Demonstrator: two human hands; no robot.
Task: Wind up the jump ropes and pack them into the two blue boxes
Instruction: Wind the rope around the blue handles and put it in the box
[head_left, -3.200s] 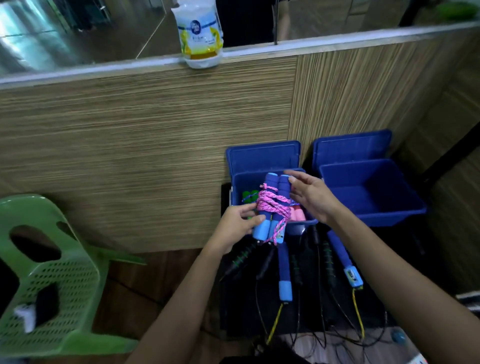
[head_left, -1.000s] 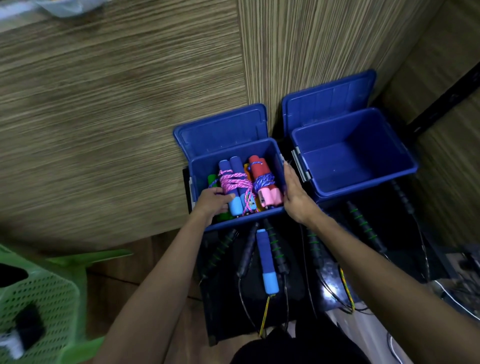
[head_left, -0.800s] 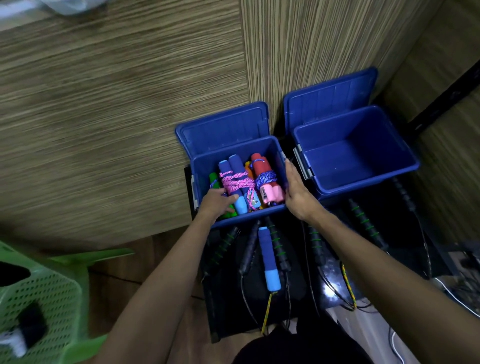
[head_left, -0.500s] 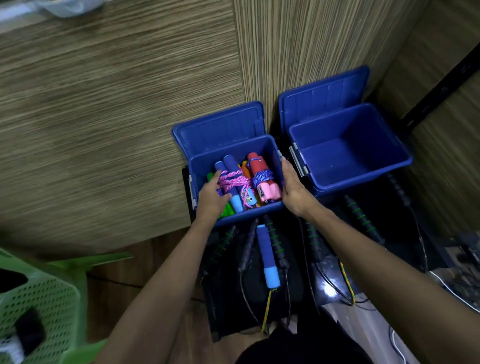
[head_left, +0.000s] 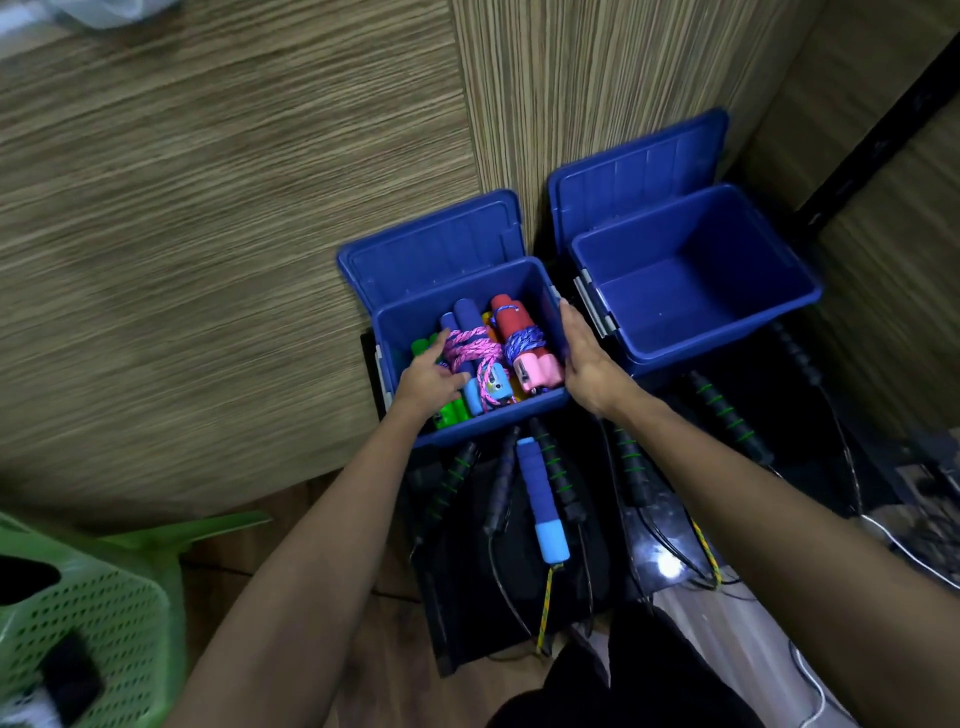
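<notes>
The wound ropes (head_left: 475, 358) are being pressed down inside the left box (head_left: 493, 421) by the relaxed left hand (head_left: 428, 379); its right rim is being touched by the flat right hand (head_left: 584, 358). The right box (head_left: 727, 338) is lying bare beside it.

Single head-worn wide-angle view, steeply downward and forward, close over floor-level boxes against a wall.

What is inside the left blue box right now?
In the left blue box: a blue-handled rope wound in pink cord, a red-and-pink-handled bundle, green handles. Anything beneath them is hidden.
</notes>
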